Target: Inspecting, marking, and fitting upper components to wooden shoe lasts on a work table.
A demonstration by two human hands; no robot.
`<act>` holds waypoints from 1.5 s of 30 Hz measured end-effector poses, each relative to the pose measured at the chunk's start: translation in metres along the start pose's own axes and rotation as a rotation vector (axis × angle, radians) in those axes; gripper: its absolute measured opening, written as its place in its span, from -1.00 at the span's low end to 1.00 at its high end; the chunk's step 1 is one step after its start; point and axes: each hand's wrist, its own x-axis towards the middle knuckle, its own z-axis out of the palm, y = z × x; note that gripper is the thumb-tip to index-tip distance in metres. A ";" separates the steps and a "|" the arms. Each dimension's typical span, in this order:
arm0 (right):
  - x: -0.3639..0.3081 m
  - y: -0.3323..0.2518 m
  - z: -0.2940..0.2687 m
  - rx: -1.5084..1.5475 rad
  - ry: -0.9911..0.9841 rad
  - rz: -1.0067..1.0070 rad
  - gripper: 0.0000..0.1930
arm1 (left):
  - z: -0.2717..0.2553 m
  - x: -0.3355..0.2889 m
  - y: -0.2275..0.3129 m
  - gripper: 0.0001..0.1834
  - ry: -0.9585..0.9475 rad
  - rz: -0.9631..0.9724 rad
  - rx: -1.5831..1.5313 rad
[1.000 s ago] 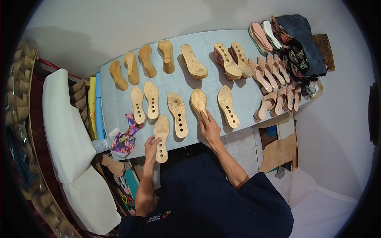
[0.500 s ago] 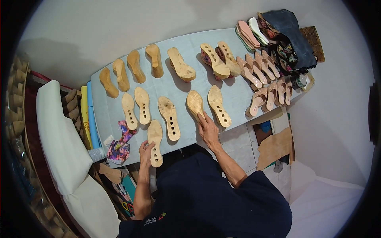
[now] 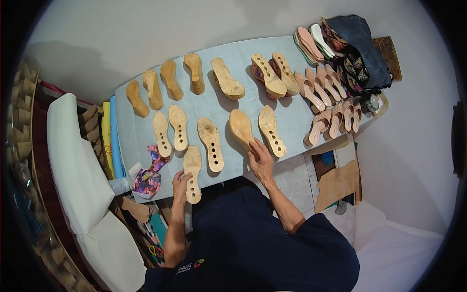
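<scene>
My left hand (image 3: 180,185), at the table's near edge, grips a pale wooden shoe sole (image 3: 193,163) by its side; round holes run down its narrow half. To the right, my right hand (image 3: 261,159) has its fingers around the narrow end of another wooden sole (image 3: 240,125). That sole's broad end points away from me, and my fingers partly hide the narrow end. Between my hands lies a stained wooden sole with holes (image 3: 210,138). Just right of my right hand is a similar holed sole (image 3: 271,127).
Across the grey-covered table (image 3: 146,122) stand wooden soles with heels (image 3: 194,70), with two more holed soles (image 3: 179,126) in front. Flowered fabric (image 3: 148,180) lies at the left edge. Pink sandals (image 3: 318,127), stacked insoles (image 3: 306,41) and a dark bag (image 3: 357,44) crowd the right end.
The whole view has shifted slightly. My right hand has moved a little down the narrow end of its sole, whose visible face now looks smoother. My left hand still grips its sole.
</scene>
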 end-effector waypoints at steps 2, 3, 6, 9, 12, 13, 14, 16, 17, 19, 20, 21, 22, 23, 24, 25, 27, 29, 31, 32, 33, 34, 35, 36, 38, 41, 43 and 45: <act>-0.003 0.003 0.001 -0.043 0.004 -0.119 -0.60 | -0.001 -0.001 -0.001 -0.41 0.003 -0.009 -0.002; -0.005 0.005 0.001 -0.043 0.006 -0.118 -0.60 | 0.000 -0.001 0.000 -0.41 0.006 -0.019 -0.003; -0.009 0.009 0.005 -0.048 0.021 -0.157 -0.61 | 0.002 -0.001 0.003 -0.40 0.000 -0.024 -0.001; -0.011 0.011 0.007 -0.015 0.039 -0.134 -0.63 | 0.002 -0.002 0.003 -0.41 -0.002 -0.018 -0.005; -0.010 0.005 0.007 0.008 0.050 -0.133 -0.61 | 0.001 0.000 0.000 -0.41 -0.003 -0.009 -0.005; -0.009 0.002 0.007 0.123 0.031 -0.026 -0.60 | -0.001 0.002 -0.002 -0.41 0.001 -0.008 -0.004; -0.007 0.000 0.007 0.235 0.013 0.080 -0.58 | -0.002 0.003 -0.003 -0.42 0.001 -0.005 -0.012; -0.003 0.022 0.019 0.568 -0.004 0.344 -0.56 | 0.000 0.002 -0.001 -0.43 -0.007 -0.004 -0.015; -0.003 0.038 0.027 0.902 -0.027 0.607 -0.54 | 0.001 -0.001 0.001 -0.43 -0.008 -0.013 -0.005; -0.002 0.056 0.038 1.050 -0.005 0.657 -0.54 | 0.002 -0.002 0.004 -0.44 -0.005 -0.019 0.004; -0.001 0.060 0.044 1.201 0.014 0.707 -0.53 | 0.001 -0.002 0.004 -0.44 -0.007 -0.017 0.003; 0.000 0.064 0.048 1.351 0.032 0.757 -0.51 | 0.001 -0.002 0.004 -0.45 -0.008 -0.015 0.004; -0.001 0.066 0.054 1.225 0.174 0.858 -0.48 | 0.002 -0.002 0.004 -0.45 -0.001 -0.015 0.003; 0.000 0.066 0.058 1.227 0.149 0.866 -0.48 | 0.000 -0.002 0.001 -0.44 0.010 -0.006 -0.016; 0.000 0.067 0.055 1.139 0.167 0.971 -0.44 | -0.001 -0.002 -0.001 -0.43 0.018 0.004 -0.033; 0.000 0.069 0.052 1.047 0.182 1.072 -0.40 | 0.001 -0.001 -0.002 -0.43 0.038 0.003 -0.038; -0.004 0.067 0.042 0.968 0.179 1.084 -0.28 | -0.001 0.002 -0.004 -0.41 0.018 0.012 0.019; -0.005 0.038 0.018 1.079 0.089 1.082 -0.23 | 0.001 0.001 -0.003 -0.42 0.028 0.004 0.015; -0.015 0.037 0.013 1.062 0.112 1.079 -0.23 | 0.003 0.000 0.000 -0.44 0.022 -0.001 0.016; -0.022 0.034 0.010 1.042 0.155 1.071 -0.23 | 0.003 0.000 -0.001 -0.41 0.018 -0.007 0.018; -0.027 0.025 0.006 1.039 0.142 1.075 -0.23 | 0.002 -0.001 -0.002 -0.37 0.013 -0.014 0.021; -0.032 0.017 0.001 0.993 0.188 1.100 -0.25 | 0.001 -0.002 -0.003 -0.36 0.020 -0.015 0.023; -0.035 0.005 -0.003 0.948 0.238 1.122 -0.27 | 0.001 -0.003 -0.002 -0.36 0.028 -0.016 0.019; -0.039 -0.007 -0.005 0.869 0.333 1.132 -0.31 | 0.000 -0.004 -0.002 -0.36 0.022 -0.017 0.013; -0.056 -0.001 -0.019 0.771 0.186 1.013 -0.34 | 0.001 -0.006 -0.003 -0.37 0.015 -0.017 0.004; -0.064 -0.012 -0.014 0.716 0.025 0.849 -0.43 | 0.005 -0.008 -0.001 -0.42 0.013 0.029 -0.011; -0.060 -0.022 -0.006 0.584 0.110 0.746 -0.49 | 0.007 -0.014 0.001 -0.42 0.029 0.012 -0.015; -0.051 -0.020 0.000 0.628 0.159 0.818 -0.50 | 0.005 -0.014 0.002 -0.39 0.004 -0.005 -0.027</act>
